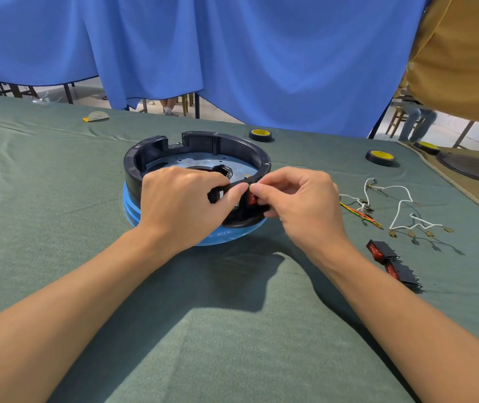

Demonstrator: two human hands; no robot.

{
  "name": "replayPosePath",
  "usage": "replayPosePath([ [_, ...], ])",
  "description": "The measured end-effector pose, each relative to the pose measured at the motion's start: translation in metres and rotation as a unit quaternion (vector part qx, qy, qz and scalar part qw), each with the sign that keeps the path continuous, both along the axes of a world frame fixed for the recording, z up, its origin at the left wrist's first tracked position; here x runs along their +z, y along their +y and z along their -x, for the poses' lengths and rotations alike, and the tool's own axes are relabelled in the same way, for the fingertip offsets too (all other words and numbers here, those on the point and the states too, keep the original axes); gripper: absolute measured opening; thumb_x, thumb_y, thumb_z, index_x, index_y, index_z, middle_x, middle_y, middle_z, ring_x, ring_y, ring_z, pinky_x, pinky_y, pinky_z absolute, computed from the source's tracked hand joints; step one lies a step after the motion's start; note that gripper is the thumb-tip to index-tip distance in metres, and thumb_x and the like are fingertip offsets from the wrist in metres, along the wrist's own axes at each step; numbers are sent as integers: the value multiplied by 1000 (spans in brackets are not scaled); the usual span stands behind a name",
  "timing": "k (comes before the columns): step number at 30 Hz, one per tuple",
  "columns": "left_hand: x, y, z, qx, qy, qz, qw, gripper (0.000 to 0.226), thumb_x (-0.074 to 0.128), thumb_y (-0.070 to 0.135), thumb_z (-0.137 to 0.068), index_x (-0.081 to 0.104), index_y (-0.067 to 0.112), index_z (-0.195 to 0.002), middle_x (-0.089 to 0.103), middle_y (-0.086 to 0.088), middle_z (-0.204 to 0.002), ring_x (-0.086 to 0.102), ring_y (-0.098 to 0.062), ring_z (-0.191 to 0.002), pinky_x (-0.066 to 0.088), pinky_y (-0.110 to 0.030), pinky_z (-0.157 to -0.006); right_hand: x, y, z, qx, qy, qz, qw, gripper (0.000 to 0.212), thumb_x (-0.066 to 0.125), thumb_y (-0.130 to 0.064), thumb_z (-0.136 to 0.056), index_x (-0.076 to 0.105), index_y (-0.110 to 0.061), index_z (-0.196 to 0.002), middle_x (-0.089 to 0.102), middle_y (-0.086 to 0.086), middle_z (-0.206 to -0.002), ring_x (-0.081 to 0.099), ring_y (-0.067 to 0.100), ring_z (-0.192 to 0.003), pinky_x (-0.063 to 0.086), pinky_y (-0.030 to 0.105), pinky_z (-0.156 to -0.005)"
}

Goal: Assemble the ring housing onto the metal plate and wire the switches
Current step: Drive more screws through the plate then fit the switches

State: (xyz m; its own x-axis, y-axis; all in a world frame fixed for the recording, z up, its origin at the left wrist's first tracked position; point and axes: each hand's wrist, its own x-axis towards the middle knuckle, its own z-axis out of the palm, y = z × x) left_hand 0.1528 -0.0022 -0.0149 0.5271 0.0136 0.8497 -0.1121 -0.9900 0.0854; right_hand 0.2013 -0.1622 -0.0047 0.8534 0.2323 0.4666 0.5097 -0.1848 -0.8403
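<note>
Only the one head view here, so that's all I've got.

The black ring housing (203, 141) sits dead centre on the green table cloth (232, 330), with the metal plate (185, 159) lying flat inside it. The whole lot is stacked on a blue round base (133, 210).

All the action is on the near wall of the ring, around 5 o'clock. The left hand (180, 205) comes over the rim at about 6 o'clock. Its fingers are curled round the wall and its thumb reaches right along the outside, so it's properly gripping the housing. There's an open rectangular slot in the wall just under that thumb.

The right hand (299, 202) is pinching a red switch (252, 198) between thumb and fingertips. It holds it right against the outer wall at roughly 4 o'clock, just beside the left thumb tip. I can't tell if the switch is seated in its slot, the fingers cover too much.

Out at 3 o'clock from the ring, well apart from both hands, is a loose bunch of white wires (401, 199) with brass terminals. A red and yellow wire pair (354, 210) lies nearest the right wrist.

Two spare switches (380, 251) lie end to end at about 4 o'clock, near the right forearm.

One tape roll (261, 135) sits just behind the ring at 1 o'clock, another tape roll (380, 157) further out at 2 o'clock.

A blue curtain (232, 53) hangs behind the table.
</note>
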Motion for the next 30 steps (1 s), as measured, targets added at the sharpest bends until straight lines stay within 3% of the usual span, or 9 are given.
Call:
replayPosePath([
  [3, -1, -1, -2, 2, -1, 14, 1000, 56, 46, 59, -88, 76, 18, -65, 56, 0, -42, 55, -27, -43, 41, -31, -46, 1, -1, -1, -10, 23, 7, 1000, 14, 81, -19, -76, 73, -24, -65, 71, -9, -62, 63, 1, -57, 49, 20, -56],
  [11, -2, -5, -6, 35, -16, 29, 999, 55, 50, 64, -81, 74, 20, -60, 53, -1, -38, 53, -28, -42, 30, -25, -51, 9, 0, -3, -1, 290, -73, 954, 27, 89, -23, -64, 63, -18, -64, 65, -4, -63, 54, 10, -61, 45, 23, -53],
  [17, -3, -6, -8, 51, -5, 39, 998, 52, 52, 62, -81, 71, 20, -58, 51, 1, -38, 52, -27, -42, 30, -26, -53, 7, 1, -3, -16, 326, -76, 942, 36, 91, -29, -61, 59, -14, -69, 52, -6, -50, 40, 4, -39, 34, 18, -39],
  [22, -1, -6, -7, 54, 18, 48, 997, 48, 56, 61, -81, 70, 20, -60, 53, 2, -41, 53, -27, -45, 30, -27, -55, -2, -1, -4, -36, 260, -27, 965, 40, 88, -44, -62, 62, -14, -64, 55, -7, -50, 47, 5, -44, 38, 22, -47],
  [25, 1, -8, -4, 51, 26, 47, 997, 45, 58, 59, -81, 71, 20, -62, 54, 1, -42, 52, -26, -47, 27, -28, -58, -9, -1, -3, -49, 156, 19, 986, 41, 81, -48, -71, 62, -15, -56, 54, -10, -47, 49, 10, -51, 44, 32, -54],
  [28, 4, -8, 0, 48, 52, 36, 997, 47, 53, 61, -83, 70, 20, -66, 57, 2, -46, 56, -26, -50, 29, -28, -57, -13, -7, -1, -63, -4, 111, 992, 35, 73, -46, -80, 66, -17, -63, 57, -10, -50, 49, 4, -50, 41, 19, -55],
  [30, 10, -9, 2, 42, 67, 20, 997, 45, 51, 59, -84, 70, 20, -72, 63, 4, -55, 62, -27, -57, 32, -27, -56, -11, -13, 0, -54, -64, 151, 985, 24, 72, -38, -83, 68, -19, -69, 61, -11, -57, 52, 2, -56, 36, 14, -56],
])
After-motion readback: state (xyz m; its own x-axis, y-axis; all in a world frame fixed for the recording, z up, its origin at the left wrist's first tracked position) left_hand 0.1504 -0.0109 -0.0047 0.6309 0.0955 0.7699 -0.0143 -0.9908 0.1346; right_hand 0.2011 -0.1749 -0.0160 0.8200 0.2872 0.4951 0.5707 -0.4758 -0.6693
